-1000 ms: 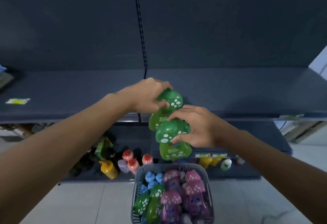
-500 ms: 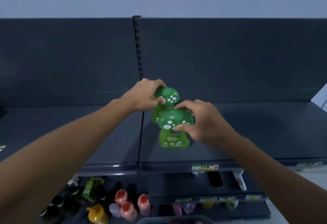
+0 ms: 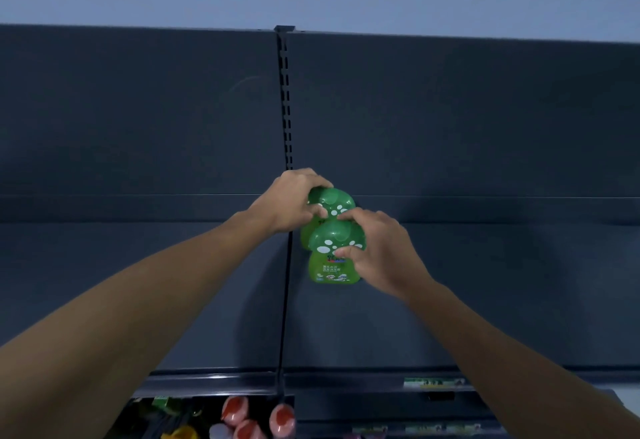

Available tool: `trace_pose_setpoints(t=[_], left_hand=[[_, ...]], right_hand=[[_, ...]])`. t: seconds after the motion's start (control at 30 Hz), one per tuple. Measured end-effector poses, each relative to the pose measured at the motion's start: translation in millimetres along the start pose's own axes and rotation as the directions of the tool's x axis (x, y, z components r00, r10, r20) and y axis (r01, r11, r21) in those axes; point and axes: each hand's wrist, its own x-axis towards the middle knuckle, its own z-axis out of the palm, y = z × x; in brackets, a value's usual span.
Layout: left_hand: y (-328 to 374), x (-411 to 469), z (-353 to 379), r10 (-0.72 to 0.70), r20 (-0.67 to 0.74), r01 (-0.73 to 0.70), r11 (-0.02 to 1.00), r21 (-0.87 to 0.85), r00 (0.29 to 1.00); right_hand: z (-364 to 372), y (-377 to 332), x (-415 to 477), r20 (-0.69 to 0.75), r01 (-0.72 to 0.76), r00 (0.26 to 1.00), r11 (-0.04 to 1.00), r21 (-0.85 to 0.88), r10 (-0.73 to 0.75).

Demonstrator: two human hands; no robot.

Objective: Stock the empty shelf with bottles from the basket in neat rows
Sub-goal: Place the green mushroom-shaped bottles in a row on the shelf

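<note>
Delta vs 0.5 s ago: both bottles are further back on the shelf (image 3: 485, 300), closer to the back panel (image 3: 450, 109). The view has tilted up, showing more wall above the panel, and the basket rim has dropped out of the bottom edge. Grips unchanged.

Left hand (image 3: 291, 203): arm stretched forward, palm down, fingers curled over the spotted cap of the rear mushroom-cap bottle (image 3: 332, 200). The bottle is just right of that hand, its body mostly hidden behind the front one. The slotted upright (image 3: 285, 99) runs straight up beyond the knuckles.

Right hand (image 3: 377, 251): comes in from the right, fingers over the cap top and thumb on its lower rim, pinching the front mushroom-cap bottle (image 3: 330, 267). The bottle is upright, just left of the hand, label toward the camera, base at deck level. Cannot tell whether it bears on the shelf or hangs in the grip. The two caps overlap in view; cannot tell if they touch.

Counts: 2 hands, 2 green bottles, both gripped. Below the left forearm, on the lower shelf: 3 red-capped bottles (image 3: 235, 409), 1 yellow bottle (image 3: 180, 434). Below the right forearm: 1 green price label (image 3: 433, 383) on the shelf's front edge.
</note>
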Motion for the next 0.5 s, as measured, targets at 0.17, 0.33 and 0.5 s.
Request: trace_pose_setpoints(t=[0.17, 0.33, 0.5], left_hand=[[-3, 2, 10, 0.007, 0.011, -0.007, 1.000, -0.027, 1.000], [-3, 10, 17, 0.016, -0.009, -0.017, 0.999, -0.045, 1.000], [-6, 13, 21, 0.004, -0.024, -0.006, 0.997, -0.073, 1.000]], right_hand=[[9, 1, 3, 0.034, -0.016, 0.999, 1.000, 0.009, 0.015], [11, 3, 6, 0.037, -0.048, 0.998, 0.999, 0.017, 0.048], [13, 4, 8, 0.039, -0.056, 0.998, 0.998, 0.019, 0.055]])
